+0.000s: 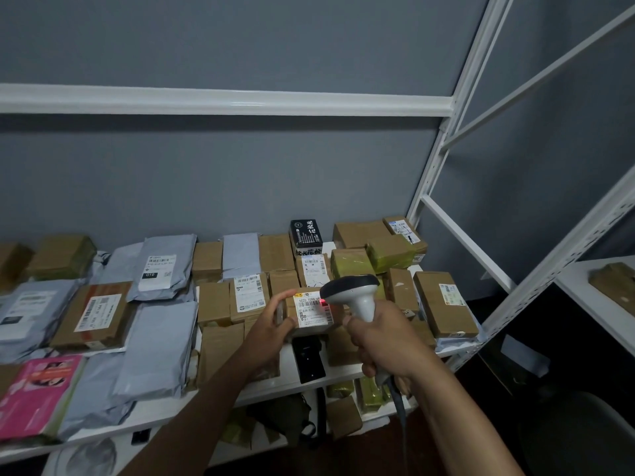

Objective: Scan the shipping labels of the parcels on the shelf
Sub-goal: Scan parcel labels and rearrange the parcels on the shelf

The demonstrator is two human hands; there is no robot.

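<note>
L hand (275, 322) gripped a small cardboard parcel (311, 312) from its left end, fingers curled round the edge, lifted just above the row of boxes at lower centre of frame. Label (314, 309) was tilted up toward the cam, prob so the barcode faced the reader squarely & stayed free of the thumb.

R hand (381, 341) was wrapped tight round the handle of the white scanner (354, 292), head angled down-left, nose nearly touching the label's right edge. Red spot showed on the label there, so the beam was on; can't tell if it covered the full barcode, looked off to 1 side. Cable ran down from the handle base toward bottom of frame.

Shelf (340, 374) layout: grey poly mailers (161, 348) + 1 pink pack (41, 389) at left, brown boxes packed edge to edge at centre and right, most labels face up, likely laid that way for quick passes w/o lifting. Held parcel was prob picked up bc its label sat at a bad angle or too close to neighbours. Black device (309, 357) lay on the bare shelf strip below the held box; purpose unclear.

Judgement: mid-scan on 1 parcel, many left. Next needs the beam centred on the bars, then box set back in its gap. Risk: glare/short range causing a misread.
</note>
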